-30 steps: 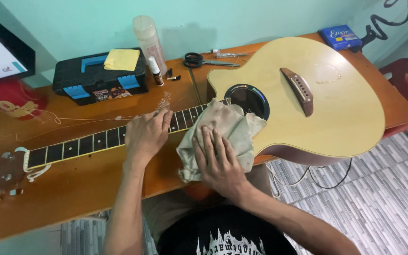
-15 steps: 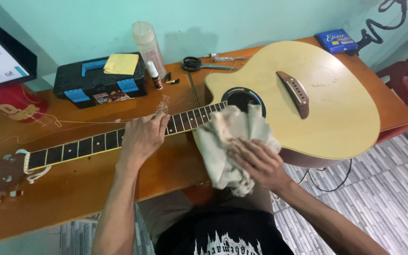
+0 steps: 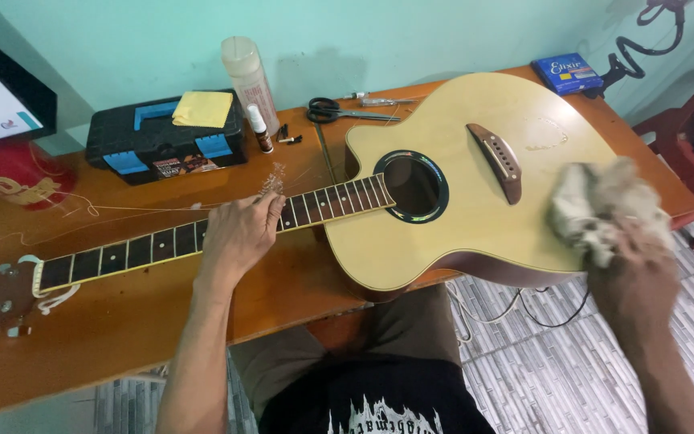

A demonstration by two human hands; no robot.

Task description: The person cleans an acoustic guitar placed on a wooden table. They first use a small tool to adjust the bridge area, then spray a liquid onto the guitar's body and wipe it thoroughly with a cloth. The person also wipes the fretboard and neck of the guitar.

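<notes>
I see the guitar (image 3: 475,201) lying across the surface (image 3: 122,321), centre frame. My left hand (image 3: 238,233) presses flat on its neck; my right hand (image 3: 628,265) grips a rag (image 3: 596,209) at the body's right edge.

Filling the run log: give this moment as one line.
left hand: resting on guitar neck | right hand: holding crumpled grey cloth at pale wooden acoustic guitar body edge
</notes>
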